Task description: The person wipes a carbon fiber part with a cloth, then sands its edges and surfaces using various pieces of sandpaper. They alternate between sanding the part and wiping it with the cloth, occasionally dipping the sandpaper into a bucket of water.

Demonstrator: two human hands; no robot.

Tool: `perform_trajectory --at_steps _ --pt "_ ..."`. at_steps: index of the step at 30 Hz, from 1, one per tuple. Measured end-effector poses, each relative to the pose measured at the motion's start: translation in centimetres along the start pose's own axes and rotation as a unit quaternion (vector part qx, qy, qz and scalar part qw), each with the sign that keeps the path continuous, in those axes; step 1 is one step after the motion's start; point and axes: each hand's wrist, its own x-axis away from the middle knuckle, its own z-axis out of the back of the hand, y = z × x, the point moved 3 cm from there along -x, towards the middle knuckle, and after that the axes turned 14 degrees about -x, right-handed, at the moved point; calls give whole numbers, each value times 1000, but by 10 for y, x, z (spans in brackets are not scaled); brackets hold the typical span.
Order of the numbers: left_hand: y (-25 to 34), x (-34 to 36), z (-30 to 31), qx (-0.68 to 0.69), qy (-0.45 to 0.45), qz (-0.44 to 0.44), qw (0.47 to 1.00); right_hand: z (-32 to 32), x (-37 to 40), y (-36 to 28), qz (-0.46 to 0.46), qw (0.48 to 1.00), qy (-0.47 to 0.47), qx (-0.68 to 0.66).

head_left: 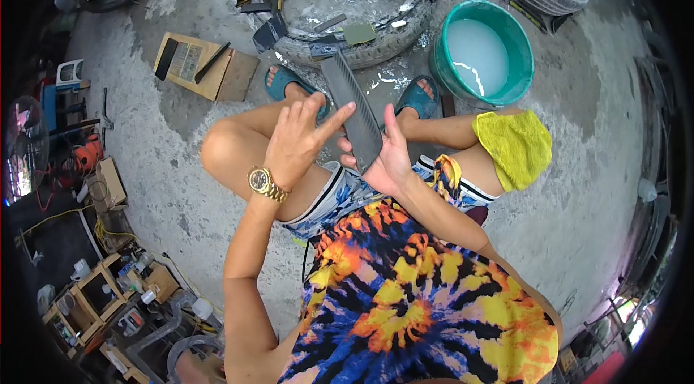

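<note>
Carbon-look strip (352, 105): long axis twd tyre (390, 51); R hand (387, 160) cupped round end farthest from tyre; L hand (300, 134) nearer tyre, fingers loosely spread, index midstrip, can't confirm contact on my feed.

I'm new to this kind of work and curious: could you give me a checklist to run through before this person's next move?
1. Carbon-fibre-patterned panel supported: ok, the right hand grips it with thumb and fingers at its edges.
2. Left hand touching the panel: cannot tell; its index finger extends over it.
3. Liquid available: ok, the green bucket holds cloudy liquid.
4. Yellow towel within reach: probably ok, draped over the right leg.
5. Wrists bare: not ok, a gold wristwatch is on the left.
</note>
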Motion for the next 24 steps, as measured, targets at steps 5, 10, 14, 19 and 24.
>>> perform_trajectory --at_steps 5,10,14,19,24 --pt "-48 -21 -6 -112 16 118 986 -1 9 7 -14 1000 7 20" --pt "-114 -9 -8 -82 33 214 973 -3 15 8 -20 1000 12 1" --pt "-156 41 13 68 79 338 935 0 9 -2 -15 1000 17 -11" --pt "-164 172 -57 334 16 569 751 -1 -1 -7 -5 1000 5 -28" --pt "20 230 -105 597 -4 646 476 -1 -11 -14 14 999 6 -29"
